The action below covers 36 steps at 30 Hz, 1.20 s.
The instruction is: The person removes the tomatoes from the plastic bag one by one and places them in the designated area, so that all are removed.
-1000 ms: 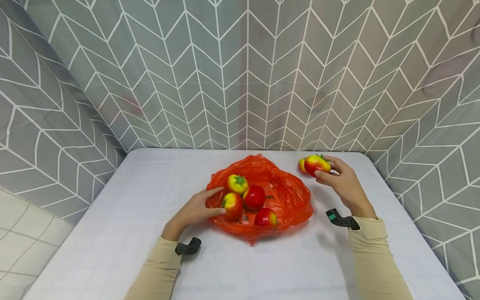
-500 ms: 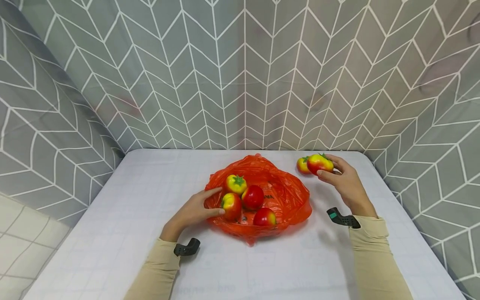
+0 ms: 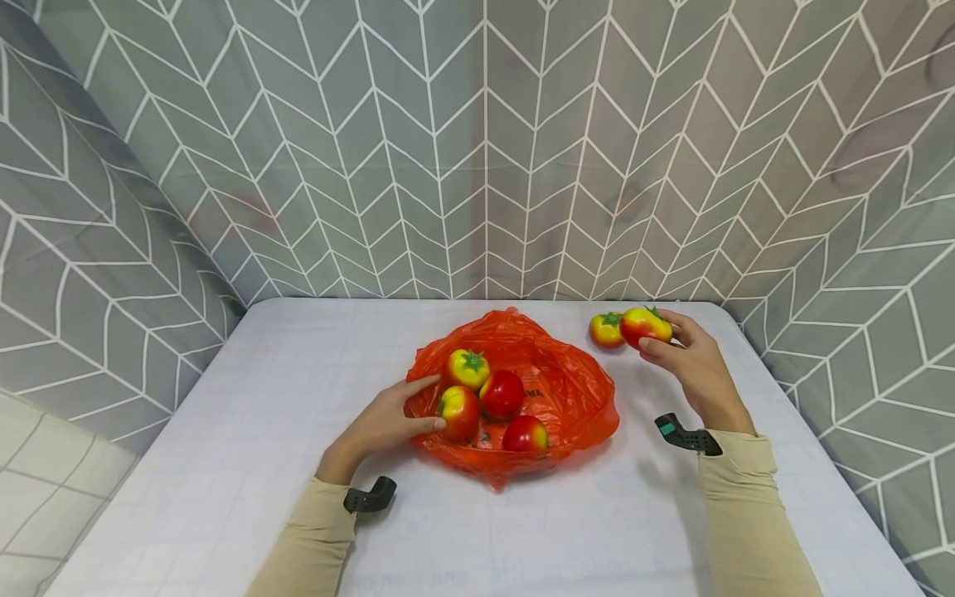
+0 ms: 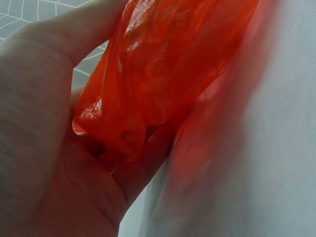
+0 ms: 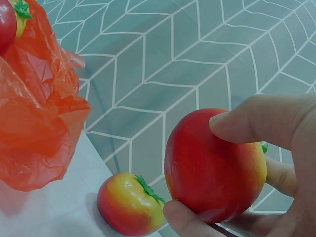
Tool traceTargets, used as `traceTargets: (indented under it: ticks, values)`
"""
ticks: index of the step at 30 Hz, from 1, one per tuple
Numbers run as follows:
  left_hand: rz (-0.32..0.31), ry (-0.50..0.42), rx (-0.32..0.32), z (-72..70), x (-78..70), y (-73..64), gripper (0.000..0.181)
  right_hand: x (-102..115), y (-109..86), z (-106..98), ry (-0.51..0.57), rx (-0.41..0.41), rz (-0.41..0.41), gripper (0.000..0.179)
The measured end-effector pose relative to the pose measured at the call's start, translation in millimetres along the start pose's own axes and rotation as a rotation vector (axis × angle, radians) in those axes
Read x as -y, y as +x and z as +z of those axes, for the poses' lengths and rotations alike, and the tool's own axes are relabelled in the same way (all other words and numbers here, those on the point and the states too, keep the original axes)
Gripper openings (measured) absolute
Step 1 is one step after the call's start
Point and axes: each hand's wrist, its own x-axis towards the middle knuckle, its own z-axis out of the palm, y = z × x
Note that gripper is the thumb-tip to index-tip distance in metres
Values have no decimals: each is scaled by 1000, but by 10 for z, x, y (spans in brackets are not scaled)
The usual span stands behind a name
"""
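Observation:
My right hand (image 3: 697,365) grips a red-and-yellow tomato (image 3: 643,326) with a green stalk top, thumb on one side and fingers on the other. In the right wrist view, a second tomato (image 5: 129,203) rests on the table just beyond the held one. My left hand (image 3: 382,419) holds the left side of a red plastic bag (image 3: 570,390); the left wrist view has the bag's thin film (image 4: 158,64) between thumb and fingers. Several tomatoes lie in the open bag, among them a yellow-topped one (image 3: 467,370) and a red one (image 3: 502,395).
A white cloth covers the table (image 3: 462,539). Grey curtains (image 3: 448,149) with white chevron lines stand along its back and sides. Each wrist wears a black band device, one by the left sleeve (image 3: 370,495) and one by the right (image 3: 686,435).
My right hand has shifted slightly right with its tomato, so more of the tomato behind it shows. My left hand stays at the bag. The head view has drifted a little.

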Motion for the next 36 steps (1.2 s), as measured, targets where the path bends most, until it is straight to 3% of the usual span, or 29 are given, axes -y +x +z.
traceTargets:
  ticks: [14, 22, 28, 36]
  values:
    - [16, 28, -21, 12, 73, -12, 80, -29, 19, -48, 11, -39, 39, 71]
    - [-2, 22, -23, -1, 26, -2, 81, -59, 24, -100, -25, -84, 60, 69]
    - [31, 33, -49, 1, 22, 13, 81, -115, 37, -123, -54, -102, 71, 68]
    - [5, 33, -45, 12, 19, 7, 84, -176, 56, -140, 3, -121, 84, 69]
